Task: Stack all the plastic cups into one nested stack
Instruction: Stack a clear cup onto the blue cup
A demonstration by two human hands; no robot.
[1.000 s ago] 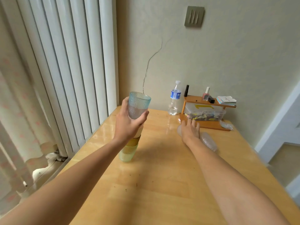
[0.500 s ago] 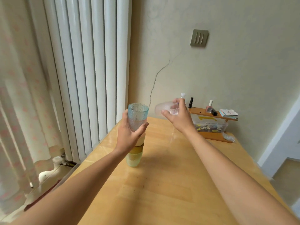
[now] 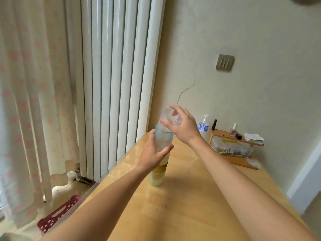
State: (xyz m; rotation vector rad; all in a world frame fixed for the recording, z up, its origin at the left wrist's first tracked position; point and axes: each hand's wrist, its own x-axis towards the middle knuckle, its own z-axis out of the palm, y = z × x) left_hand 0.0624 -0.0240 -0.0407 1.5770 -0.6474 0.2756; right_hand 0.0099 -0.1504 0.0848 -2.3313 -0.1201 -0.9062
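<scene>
Head view shows my left hand [image 3: 154, 153] wrapped around the blue cup [image 3: 163, 139] at the top of the nested stack [image 3: 159, 168], which stands on the surface [image 3: 182, 206] near its left edge, toward the far left corner. My right hand [image 3: 182, 126] pinches the clear cup [image 3: 169, 119] near its rim, fingers [image 3: 175, 107] on the far side and thumb on the near side, with its base already dipped into the blue cup's mouth. It sits tilted, not yet seated.

To finish well, I judge I should straighten the clear cup until its axis matches the stack, keep my left grip firm so the tall column does not rock, then press down gently and let go only once it settles; forcing it crooked could jam it or tip the stack.

As for writing, the water bottle [image 3: 203, 126] by the wall has a blue label, but its text is too small to read, and the shelf's [image 3: 224, 133] items show nothing legible.
</scene>
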